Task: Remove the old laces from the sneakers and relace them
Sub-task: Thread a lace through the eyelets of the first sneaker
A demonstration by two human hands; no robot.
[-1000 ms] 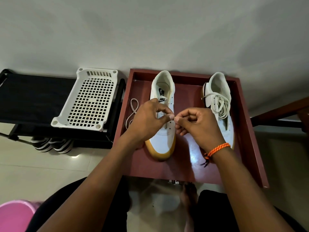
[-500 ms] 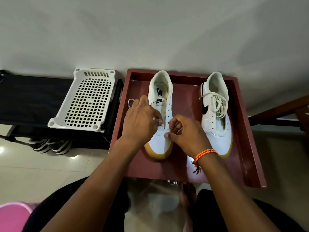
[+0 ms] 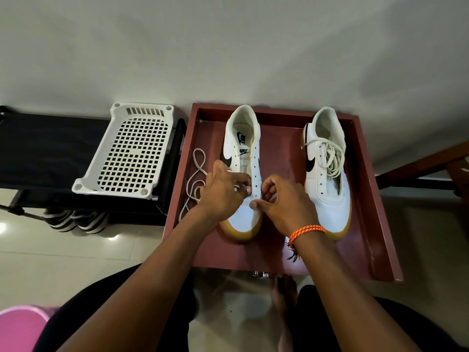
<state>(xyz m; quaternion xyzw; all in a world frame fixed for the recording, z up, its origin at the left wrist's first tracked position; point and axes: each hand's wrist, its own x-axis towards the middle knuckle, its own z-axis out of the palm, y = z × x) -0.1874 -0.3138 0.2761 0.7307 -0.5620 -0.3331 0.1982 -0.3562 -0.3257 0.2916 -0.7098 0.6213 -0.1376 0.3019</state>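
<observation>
Two white sneakers with gum soles stand in a maroon tray (image 3: 365,199). The left sneaker (image 3: 242,148) has bare eyelets. A loose white lace (image 3: 196,174) lies in loops on the tray to its left and runs up to my left hand (image 3: 223,194), which pinches the lace end at the lowest left eyelets. My right hand (image 3: 284,204), with an orange wrist band, has curled fingers at the lowest right eyelets and its thumb on the toe cap, pinching the eyelet flap. The right sneaker (image 3: 330,189) carries a loosened lace (image 3: 330,153) bunched over its tongue.
A white perforated plastic basket (image 3: 127,153) sits on a black rack (image 3: 38,148) to the left, with striped shoes (image 3: 76,219) below it. A pink tub (image 3: 20,326) is at the lower left. Wooden furniture (image 3: 426,163) stands at the right, the wall behind.
Both hands have come down from pinching the lace end together above the left sneaker to its lowest eyelets. More of the loose lace now shows on the tray.
</observation>
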